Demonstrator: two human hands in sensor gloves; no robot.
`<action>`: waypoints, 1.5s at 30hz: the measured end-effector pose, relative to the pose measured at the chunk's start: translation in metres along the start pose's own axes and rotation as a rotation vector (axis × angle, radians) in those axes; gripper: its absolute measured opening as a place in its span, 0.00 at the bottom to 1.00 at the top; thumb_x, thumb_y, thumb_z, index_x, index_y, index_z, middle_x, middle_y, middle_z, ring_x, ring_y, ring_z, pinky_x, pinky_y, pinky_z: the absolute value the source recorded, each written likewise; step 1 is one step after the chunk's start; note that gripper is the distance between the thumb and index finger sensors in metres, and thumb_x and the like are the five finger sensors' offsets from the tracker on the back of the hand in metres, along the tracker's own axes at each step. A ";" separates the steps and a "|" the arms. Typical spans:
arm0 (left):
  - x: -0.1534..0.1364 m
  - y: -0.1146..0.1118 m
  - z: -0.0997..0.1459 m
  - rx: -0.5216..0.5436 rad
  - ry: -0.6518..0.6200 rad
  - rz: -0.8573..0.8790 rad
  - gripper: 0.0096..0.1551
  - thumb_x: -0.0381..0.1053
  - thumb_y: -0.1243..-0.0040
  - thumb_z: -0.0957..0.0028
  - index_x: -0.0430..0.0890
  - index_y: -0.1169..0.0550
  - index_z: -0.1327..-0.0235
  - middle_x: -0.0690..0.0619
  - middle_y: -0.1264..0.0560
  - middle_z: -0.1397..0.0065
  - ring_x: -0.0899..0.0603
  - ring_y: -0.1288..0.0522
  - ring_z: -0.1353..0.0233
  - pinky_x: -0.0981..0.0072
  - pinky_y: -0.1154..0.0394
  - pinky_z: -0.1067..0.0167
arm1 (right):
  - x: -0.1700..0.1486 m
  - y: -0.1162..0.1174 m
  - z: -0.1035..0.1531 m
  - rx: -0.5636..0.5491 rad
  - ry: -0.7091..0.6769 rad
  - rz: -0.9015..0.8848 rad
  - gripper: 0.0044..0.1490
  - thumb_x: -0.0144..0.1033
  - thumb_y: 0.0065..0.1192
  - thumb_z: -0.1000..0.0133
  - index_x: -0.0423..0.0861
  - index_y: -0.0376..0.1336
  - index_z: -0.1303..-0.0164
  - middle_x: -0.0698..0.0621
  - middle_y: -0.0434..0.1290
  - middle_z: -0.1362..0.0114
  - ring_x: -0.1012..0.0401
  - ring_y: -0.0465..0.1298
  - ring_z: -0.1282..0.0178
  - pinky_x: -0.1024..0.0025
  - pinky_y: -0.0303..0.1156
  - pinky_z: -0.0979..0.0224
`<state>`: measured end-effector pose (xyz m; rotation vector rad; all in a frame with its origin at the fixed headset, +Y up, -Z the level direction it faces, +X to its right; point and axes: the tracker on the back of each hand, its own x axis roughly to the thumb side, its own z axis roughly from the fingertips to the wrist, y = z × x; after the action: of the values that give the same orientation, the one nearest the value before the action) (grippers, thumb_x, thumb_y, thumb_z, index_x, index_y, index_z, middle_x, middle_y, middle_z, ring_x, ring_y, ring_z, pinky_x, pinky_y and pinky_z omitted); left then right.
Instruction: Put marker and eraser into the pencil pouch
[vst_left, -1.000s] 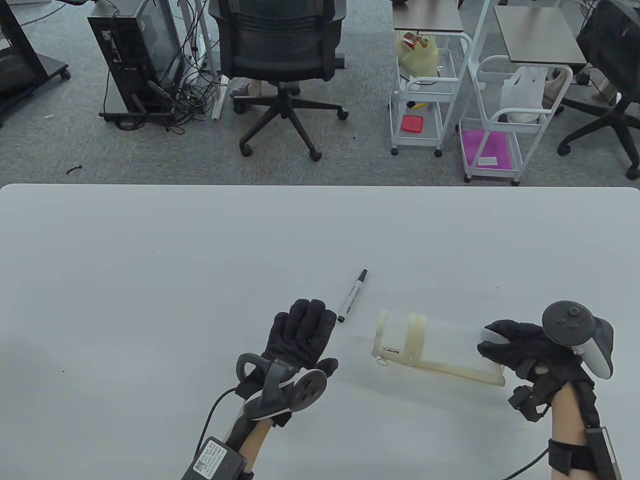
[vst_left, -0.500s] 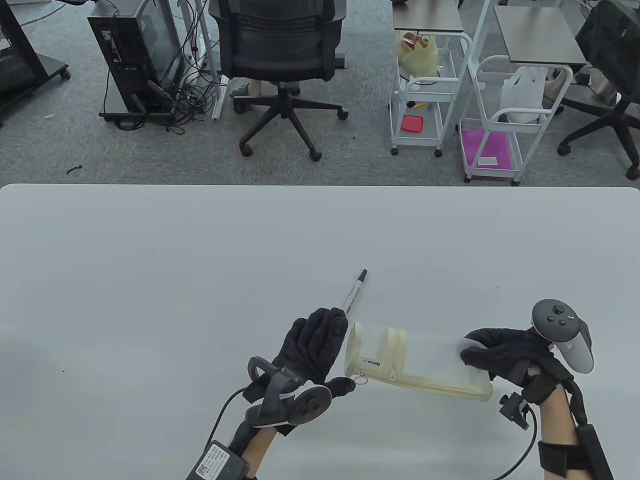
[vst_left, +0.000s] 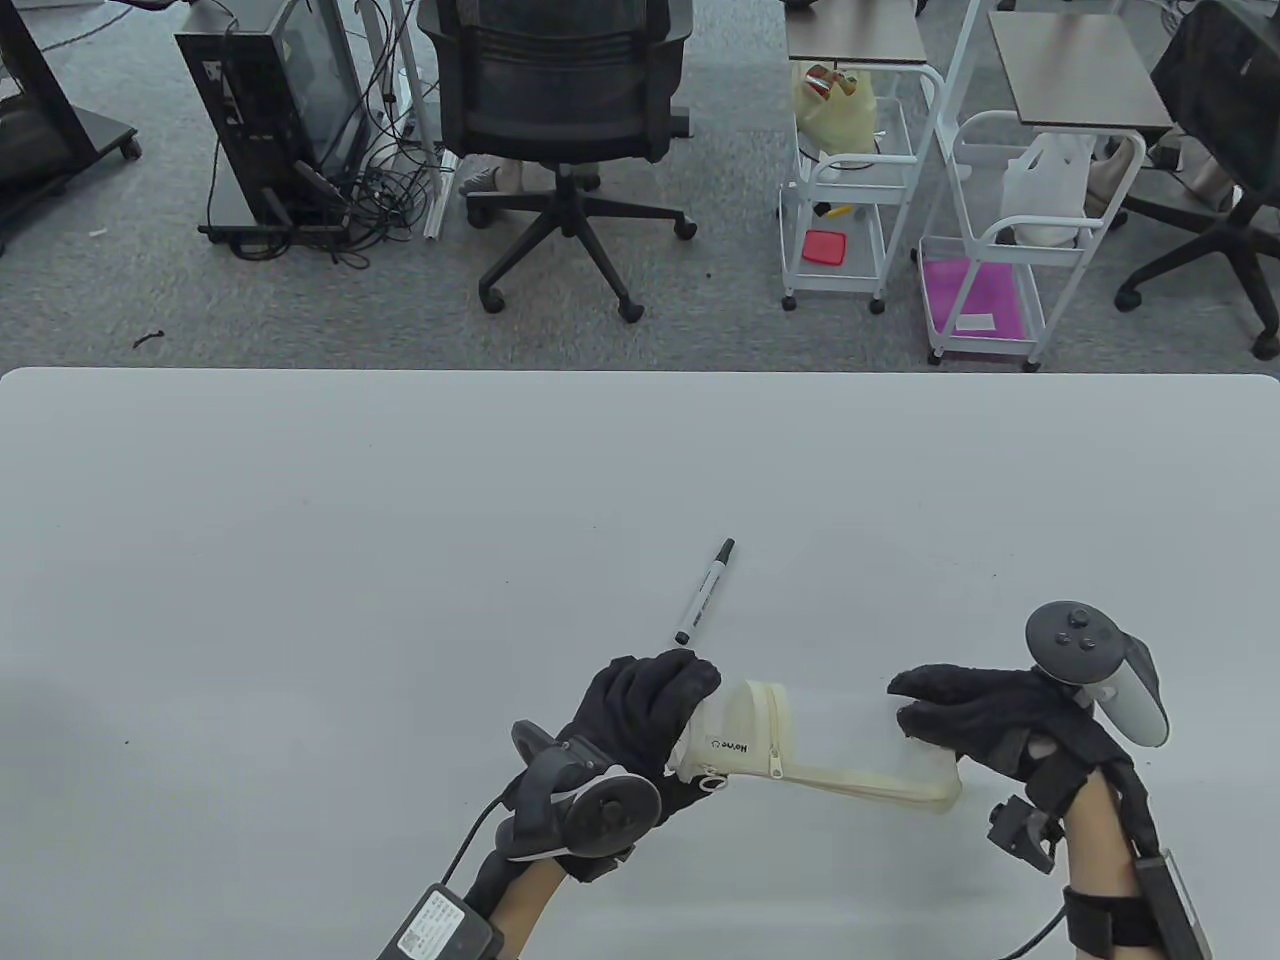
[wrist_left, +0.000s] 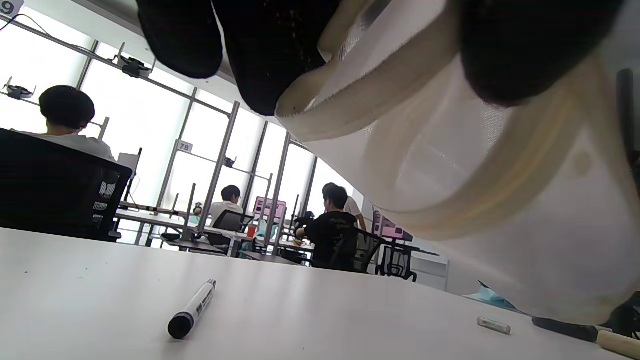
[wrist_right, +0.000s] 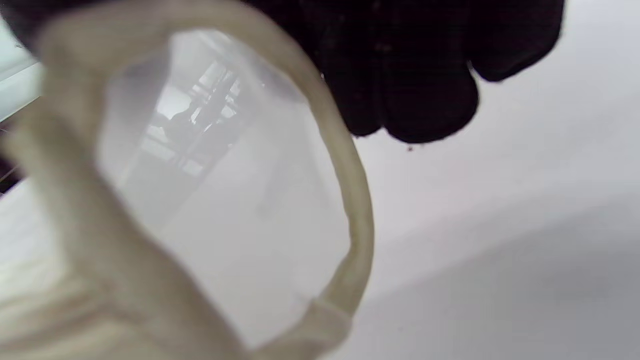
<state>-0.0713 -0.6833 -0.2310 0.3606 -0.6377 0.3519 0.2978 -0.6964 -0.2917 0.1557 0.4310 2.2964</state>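
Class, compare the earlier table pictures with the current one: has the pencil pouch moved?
Yes. The pencil pouch has shifted left, judged against the marker, which lies unmoved; the pouch's left end now sits below it.

free: table (vst_left: 300, 520) beyond marker (vst_left: 704, 592) | block: pouch (vst_left: 820, 750) between both hands

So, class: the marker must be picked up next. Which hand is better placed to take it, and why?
Probably the left. The left hand grips the pouch at its zipper end, just below the marker lying free on the table. The right hand holds the pouch's far end, farther away.
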 end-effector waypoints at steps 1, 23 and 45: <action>-0.001 -0.001 0.000 0.002 0.006 0.001 0.51 0.70 0.41 0.55 0.53 0.43 0.20 0.46 0.34 0.20 0.43 0.23 0.27 0.39 0.28 0.28 | 0.006 -0.002 0.004 -0.065 -0.017 0.040 0.48 0.58 0.69 0.56 0.44 0.67 0.29 0.36 0.73 0.32 0.41 0.79 0.41 0.37 0.68 0.36; -0.015 -0.019 -0.009 -0.020 0.247 0.099 0.49 0.79 0.48 0.56 0.50 0.31 0.29 0.48 0.23 0.32 0.50 0.13 0.47 0.51 0.18 0.42 | 0.159 0.124 0.041 -0.507 -0.671 0.762 0.44 0.49 0.74 0.60 0.61 0.60 0.32 0.47 0.63 0.27 0.50 0.70 0.31 0.38 0.56 0.24; -0.021 -0.019 -0.007 0.028 0.183 0.180 0.40 0.73 0.51 0.53 0.60 0.35 0.27 0.49 0.24 0.28 0.51 0.11 0.51 0.54 0.16 0.46 | 0.147 0.097 0.052 -0.716 -0.728 0.754 0.21 0.34 0.70 0.53 0.60 0.71 0.49 0.50 0.73 0.37 0.54 0.78 0.41 0.42 0.64 0.27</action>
<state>-0.0756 -0.7011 -0.2538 0.2947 -0.4872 0.5598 0.1430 -0.6388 -0.2115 0.8584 -0.9598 2.7037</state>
